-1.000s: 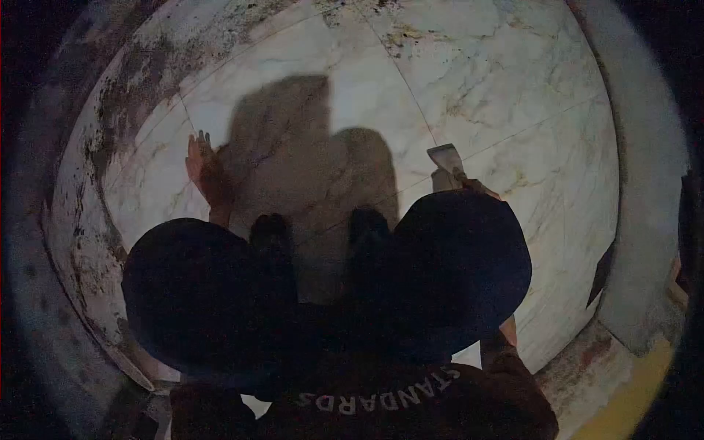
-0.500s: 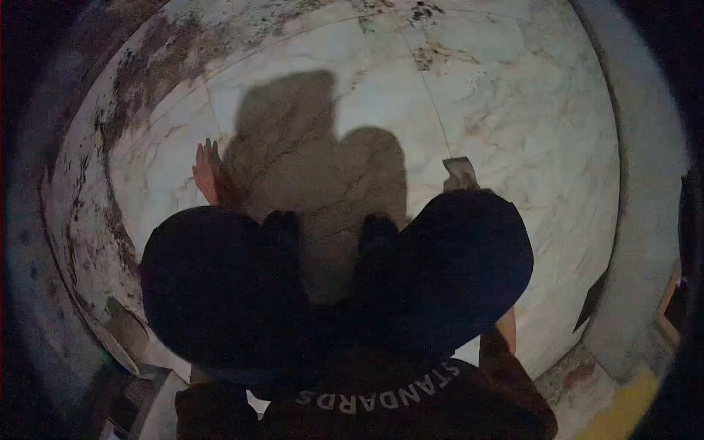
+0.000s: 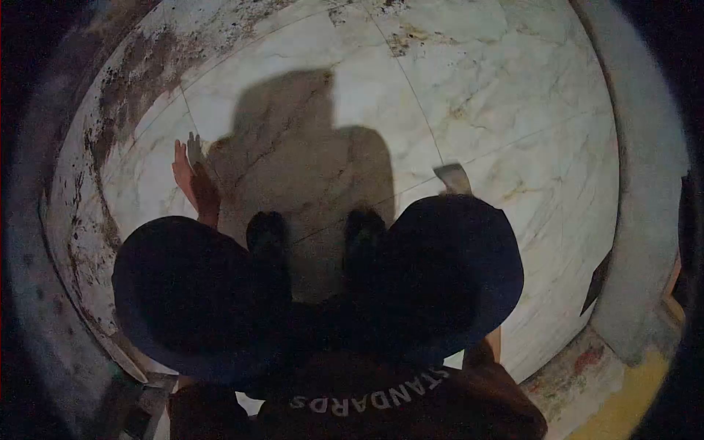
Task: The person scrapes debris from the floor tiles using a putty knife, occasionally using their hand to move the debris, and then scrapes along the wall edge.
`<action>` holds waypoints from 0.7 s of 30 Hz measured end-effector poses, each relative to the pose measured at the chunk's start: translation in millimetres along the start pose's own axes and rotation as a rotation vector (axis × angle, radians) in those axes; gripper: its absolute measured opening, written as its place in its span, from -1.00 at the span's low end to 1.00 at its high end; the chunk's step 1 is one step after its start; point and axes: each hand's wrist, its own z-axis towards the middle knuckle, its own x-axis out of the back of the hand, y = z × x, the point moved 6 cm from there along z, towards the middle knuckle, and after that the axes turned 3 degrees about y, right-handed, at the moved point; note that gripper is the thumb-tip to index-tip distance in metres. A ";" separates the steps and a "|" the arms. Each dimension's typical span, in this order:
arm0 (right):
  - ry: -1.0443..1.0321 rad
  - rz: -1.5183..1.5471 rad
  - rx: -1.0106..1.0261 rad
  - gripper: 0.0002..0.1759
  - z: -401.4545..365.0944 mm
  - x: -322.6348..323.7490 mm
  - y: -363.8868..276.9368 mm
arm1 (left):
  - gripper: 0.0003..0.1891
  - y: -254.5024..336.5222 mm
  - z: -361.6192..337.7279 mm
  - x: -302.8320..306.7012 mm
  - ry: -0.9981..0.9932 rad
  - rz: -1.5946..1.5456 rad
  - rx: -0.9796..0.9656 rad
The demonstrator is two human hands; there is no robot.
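One scraper past right knee, left hand outstretched

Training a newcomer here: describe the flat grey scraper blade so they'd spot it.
On the pale, veined marble-look floor, find the person's dark-trousered right knee. Just beyond it pokes the flat grey scraper blade, its handle hidden. Its broad, straight edge sets it apart from the thin dark floor seam nearby.
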 end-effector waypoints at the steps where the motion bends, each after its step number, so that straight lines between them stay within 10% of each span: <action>1: -0.003 -0.002 0.013 -0.62 -3.3 7.3 10.6 | -0.45 1.5 -8.6 2.2 -0.024 0.042 0.006; 4: 0.006 0.197 -0.106 -0.65 5.3 -7.0 30.2 | -0.51 -11.0 -15.9 4.3 -0.112 0.165 -0.032; 13: 0.272 0.189 0.381 -0.58 182.1 7.6 -70.7 | -0.39 -19.0 -17.2 -6.0 -0.518 0.065 -0.020; 16: 0.127 0.118 0.213 -0.62 118.9 48.3 -14.2 | -0.36 19.1 -29.4 45.1 -0.618 0.044 -0.282; 21: -0.035 0.639 0.065 -0.69 55.7 -4.2 89.3 | -0.31 -34.7 -78.2 72.8 -0.660 0.237 -0.178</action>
